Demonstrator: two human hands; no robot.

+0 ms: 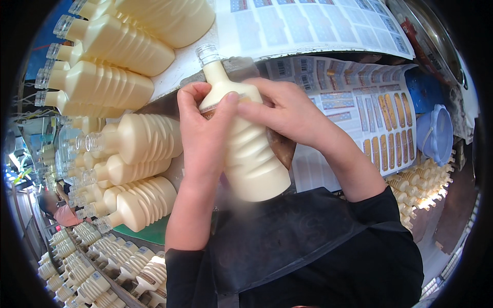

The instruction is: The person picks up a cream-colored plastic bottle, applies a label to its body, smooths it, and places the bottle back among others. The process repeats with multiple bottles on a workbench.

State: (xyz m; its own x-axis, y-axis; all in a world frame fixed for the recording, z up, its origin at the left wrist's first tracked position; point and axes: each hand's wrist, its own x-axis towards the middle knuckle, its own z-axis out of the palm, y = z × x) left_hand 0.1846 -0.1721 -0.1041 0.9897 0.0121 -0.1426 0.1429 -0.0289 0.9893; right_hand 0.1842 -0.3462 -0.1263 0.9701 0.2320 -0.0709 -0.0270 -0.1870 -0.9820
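A cream bottle (257, 172) with a wavy, ribbed body and a clear threaded neck lies tilted before me, its base toward my apron. My left hand (203, 115) is closed around its left shoulder, with the thumb pressed on the front. Beneath those fingers shows a narrow brown-and-gold label strip (209, 109), partly hidden. From the other side my right hand (287, 108) grips the right shoulder, its thumb meeting the left thumb on the front face. Between the thumbs, the surface is mostly covered.
Similar cream bottles (149, 138) lie stacked at the left, more on racks (97, 277) at lower left. Printed label sheets (308, 31) cover the far table; another sheet (354, 102) carries gold strips. A blue bucket (436, 131) stands right, above small bottles (421, 185). A person (65, 213) is far left.
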